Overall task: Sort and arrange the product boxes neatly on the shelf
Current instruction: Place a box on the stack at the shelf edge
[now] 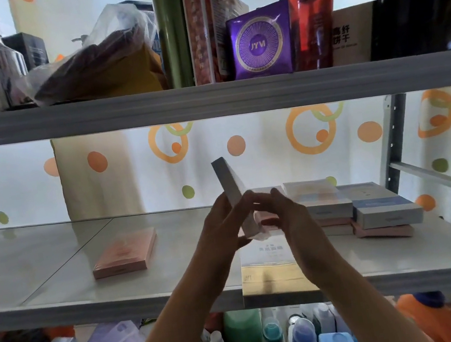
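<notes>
Home storage nook: metal shelf (207,101), detergent bottles (274,340), dotted curtain (245,153).

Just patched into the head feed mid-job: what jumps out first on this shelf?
Both hands meet at center over the middle shelf: the left hand grips a tilted white box, with the right hand at its lower end. A lone pink box lies flat to the left; stacked white and pink boxes sit right.
</notes>
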`<state>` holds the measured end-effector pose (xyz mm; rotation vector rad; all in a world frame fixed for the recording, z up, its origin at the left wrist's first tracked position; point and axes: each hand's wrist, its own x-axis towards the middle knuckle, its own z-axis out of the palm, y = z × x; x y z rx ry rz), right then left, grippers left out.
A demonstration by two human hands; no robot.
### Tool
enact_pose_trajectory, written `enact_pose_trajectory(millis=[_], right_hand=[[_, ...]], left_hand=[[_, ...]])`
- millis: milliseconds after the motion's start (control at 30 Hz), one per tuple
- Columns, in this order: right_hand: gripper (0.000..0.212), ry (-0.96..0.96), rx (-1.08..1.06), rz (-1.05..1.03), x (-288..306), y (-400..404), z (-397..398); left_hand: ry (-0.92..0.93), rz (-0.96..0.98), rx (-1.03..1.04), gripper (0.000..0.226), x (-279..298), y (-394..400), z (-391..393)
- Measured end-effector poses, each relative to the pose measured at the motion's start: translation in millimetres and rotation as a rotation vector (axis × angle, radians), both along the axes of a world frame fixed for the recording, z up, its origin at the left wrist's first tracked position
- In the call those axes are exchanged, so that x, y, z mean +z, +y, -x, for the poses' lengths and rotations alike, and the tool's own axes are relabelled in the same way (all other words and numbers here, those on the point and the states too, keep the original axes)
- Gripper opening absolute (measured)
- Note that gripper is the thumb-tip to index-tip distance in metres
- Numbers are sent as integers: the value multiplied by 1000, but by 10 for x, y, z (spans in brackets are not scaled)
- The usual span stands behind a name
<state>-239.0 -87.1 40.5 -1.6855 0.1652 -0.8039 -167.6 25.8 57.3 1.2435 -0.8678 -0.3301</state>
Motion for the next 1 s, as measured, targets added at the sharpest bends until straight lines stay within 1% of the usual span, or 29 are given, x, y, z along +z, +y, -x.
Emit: enact_pose_trajectory(millis=[33, 100, 133, 167, 233, 267, 367, 467, 500, 533, 567, 600, 633, 667, 733, 800, 867, 933, 967, 1000], right_hand=[[38, 8, -30, 57, -10, -18, 20], [25, 31, -69, 158, 7, -63, 75], [21, 32, -91, 233, -1, -102, 102], [21, 13, -112, 253, -12, -129, 126], [21, -44, -157, 188, -32, -170, 172], [21, -63, -203, 166, -43, -190, 191], [22, -116, -342, 101, -93, -258, 235], [13, -137, -527, 125, -164, -369, 279], [13, -134, -578, 138, -179, -415, 294], [20, -124, -609, 122, -181, -451, 316], [29, -106, -618, 94, -177, -478, 343], [36, -89, -610, 71, -168, -498, 371], [38, -82, -588, 58, -152, -506, 400], [37, -87, -562, 57, -139, -513, 426], [35, -108, -529, 69, -134, -532, 456], [36, -129, -516, 58, -141, -569, 485], [32, -157, -481, -28, -148, -608, 508], [26, -199, -407, -188, -121, -620, 532], [24, -205, -382, -218, -107, -631, 537], [22, -198, -379, -202, -89, -638, 542]], left_hand=[[-14, 20, 16, 39, -15, -21, -15], [21, 65, 13, 31, -64, -45, -56], [67, 92, -5, 32, -90, -54, -74], [137, 123, -27, 31, -124, -63, -102], [263, 184, -47, 21, -165, -97, -129], [275, 195, -19, 19, -189, -116, -126], [255, 202, 30, 19, -260, -179, -78], [213, 194, 28, 21, -287, -211, -40], [195, 195, 39, 21, -281, -216, -43], [176, 205, 43, 19, -281, -222, -56], [166, 218, 27, 15, -275, -223, -62], [164, 228, 7, 18, -266, -222, -59], [174, 226, -21, 24, -259, -225, -52], [181, 218, -38, 25, -253, -230, -46], [202, 204, -57, 19, -243, -237, -34], [230, 192, -88, 26, -226, -242, -16], [238, 192, -113, 29, -206, -231, -7], [269, 210, -127, 29, -189, -226, 1], [288, 218, -139, 30, -180, -232, 9], [305, 219, -151, 30, -177, -244, 12]])
